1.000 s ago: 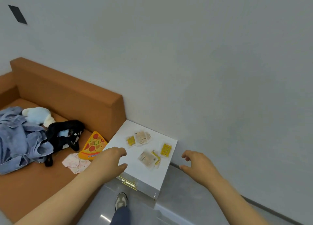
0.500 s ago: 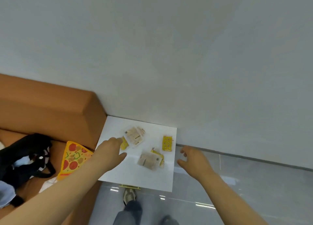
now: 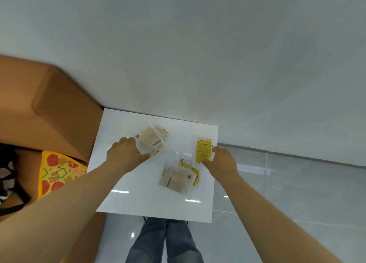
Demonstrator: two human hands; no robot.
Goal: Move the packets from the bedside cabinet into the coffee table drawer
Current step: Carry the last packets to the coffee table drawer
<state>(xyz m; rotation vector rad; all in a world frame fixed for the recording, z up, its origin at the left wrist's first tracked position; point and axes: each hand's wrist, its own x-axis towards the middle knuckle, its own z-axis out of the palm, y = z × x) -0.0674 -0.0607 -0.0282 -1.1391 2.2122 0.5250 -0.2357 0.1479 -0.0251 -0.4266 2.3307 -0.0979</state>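
Nearest: my legs in blue jeans [image 3: 164,241], standing on glossy grey floor tiles [image 3: 277,203] at the cabinet's front edge.

White bedside cabinet [image 3: 138,199], glossy top. All the packets lie on it.

Front beige packet [image 3: 174,180]: clear wrapper, pale brown contents, flat. It overlaps a yellow packet [image 3: 193,170], of which only the right edge shows.

My right hand [image 3: 223,161] is at the cabinet's right side. Thumb is on the near end of the yellow dotted packet [image 3: 204,149] and forefinger curls against its right edge: a pinch. The packet is upright-oblong, yellow with red-and-white spots, in a clear sleeve. It looks flat on the top.

My left hand [image 3: 124,155] is towards the back left. Its fingers curl at the left edge of the rear beige packet [image 3: 150,139], with the thumb against its near corner, gripping it. I cannot tell whether the packet is lifted. It has the same clear wrapper and a tan block inside. A second beige packet [image 3: 164,132] peeks out from behind it, overlapped. A sliver of a small yellow packet [image 3: 138,153] shows under my palm.

Left of the cabinet and touching it is an orange sofa [image 3: 59,108]. On its seat are a pizza-slice toy [image 3: 57,173] and, further left, a black item [image 3: 10,183], partly cut off.

Farthest: a plain grey-white wall [image 3: 198,44], which the cabinet backs against.
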